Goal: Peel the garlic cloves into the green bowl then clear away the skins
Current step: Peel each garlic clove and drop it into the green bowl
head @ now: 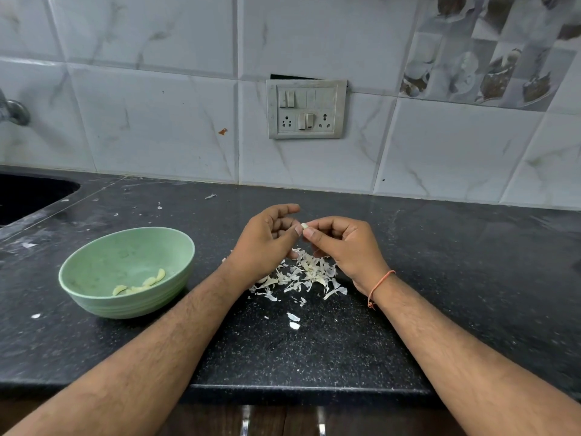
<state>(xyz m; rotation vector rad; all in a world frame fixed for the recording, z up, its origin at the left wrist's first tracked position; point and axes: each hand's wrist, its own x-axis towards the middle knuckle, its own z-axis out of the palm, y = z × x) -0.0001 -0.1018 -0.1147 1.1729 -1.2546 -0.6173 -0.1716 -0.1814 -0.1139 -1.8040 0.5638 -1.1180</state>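
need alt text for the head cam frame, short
Both hands, left hand and right hand, pinch a small garlic clove between their fingertips above a pile of papery garlic skins on a black speckled countertop. To the left stands a green bowl holding a few peeled cloves.

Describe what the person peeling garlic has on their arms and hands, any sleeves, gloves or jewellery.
Both forearms are bare up to the bottom edge of the picture, so no sleeves show. The left hand and right hand wear no gloves, and no rings or watch are visible. The only thing worn is a thin orange thread bracelet looped round the right wrist, with a small knot or loose end hanging at its lower side.
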